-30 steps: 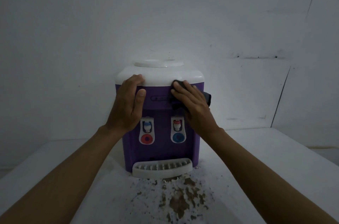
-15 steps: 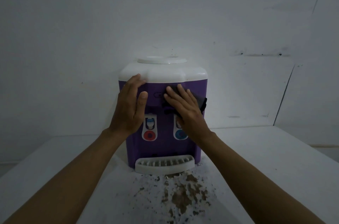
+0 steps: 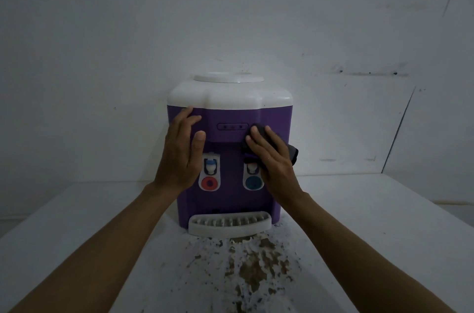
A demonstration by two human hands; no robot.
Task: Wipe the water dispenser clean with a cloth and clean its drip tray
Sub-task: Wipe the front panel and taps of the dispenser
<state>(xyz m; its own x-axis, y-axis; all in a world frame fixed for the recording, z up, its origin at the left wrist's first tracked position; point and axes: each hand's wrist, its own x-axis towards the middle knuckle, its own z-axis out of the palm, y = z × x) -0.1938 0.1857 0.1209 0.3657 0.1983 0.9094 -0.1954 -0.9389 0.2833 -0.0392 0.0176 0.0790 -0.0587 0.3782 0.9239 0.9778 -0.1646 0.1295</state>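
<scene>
On purple water dispenser [image 3: 230,117] front, bracing w/ flat left hand [image 3: 179,156], fingers straight, nothing held, prob vs sliding, pressing dark cloth [image 3: 292,153] flat w/ right hand [image 3: 272,158], fingers straight too.

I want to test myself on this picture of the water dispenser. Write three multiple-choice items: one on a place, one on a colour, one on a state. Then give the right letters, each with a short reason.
1. Where is the dark cloth?
A) on the white top
B) under the right hand, against the purple front of the dispenser
C) on the floor

2. The round button nearest the left hand is:
A) blue
B) red
C) green

3. The left hand is:
A) flat, fingers straight, on the purple front
B) a fist
C) curled round the cloth

Answers:
1 B, the cloth shows beside and under the pressing fingers.
2 B, the button is plainly red.
3 A, the palm lies flat on the front and holds nothing.
</scene>
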